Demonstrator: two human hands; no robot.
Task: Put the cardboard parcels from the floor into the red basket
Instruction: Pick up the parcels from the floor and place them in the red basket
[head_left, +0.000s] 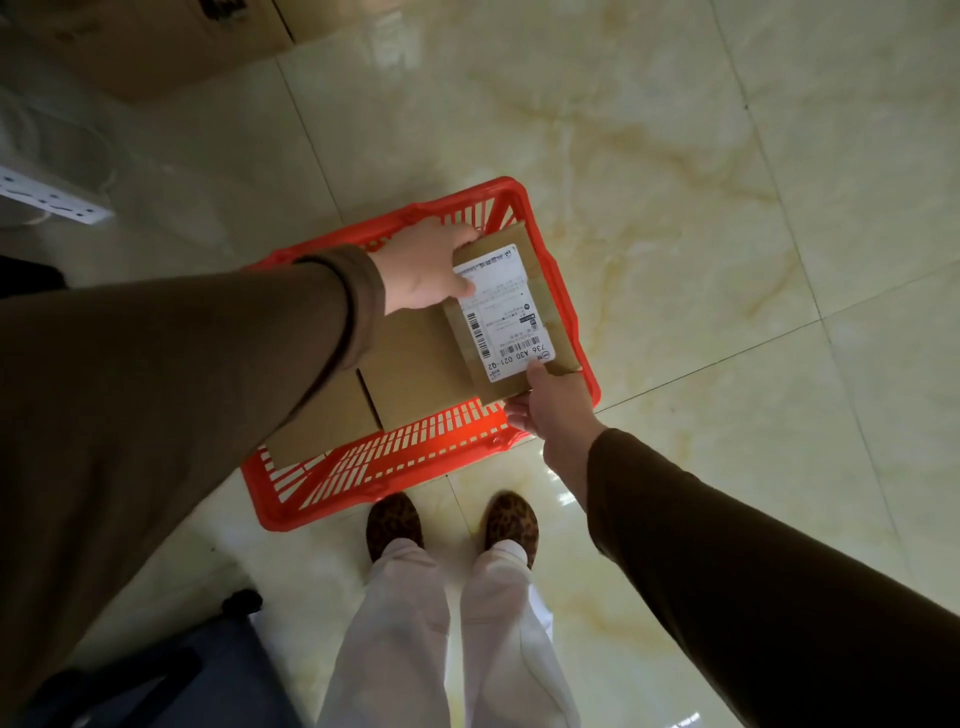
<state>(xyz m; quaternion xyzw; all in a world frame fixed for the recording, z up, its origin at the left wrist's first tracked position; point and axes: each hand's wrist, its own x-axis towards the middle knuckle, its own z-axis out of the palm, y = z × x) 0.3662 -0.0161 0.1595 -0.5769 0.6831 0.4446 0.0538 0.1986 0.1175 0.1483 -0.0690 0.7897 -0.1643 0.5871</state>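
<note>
1. Cardboard box (322, 415) and second box (415, 364) already inside red basket (395, 457), on the left and middle.
2. Left hand (426, 270) grip clamped on far end of labelled parcel (511, 312), thumb on label.
3. Right hand (556, 410) grip pinching near end; parcel held over basket's right side, not yet released.
4. No further parcels visible on floor (727, 208).
</note>
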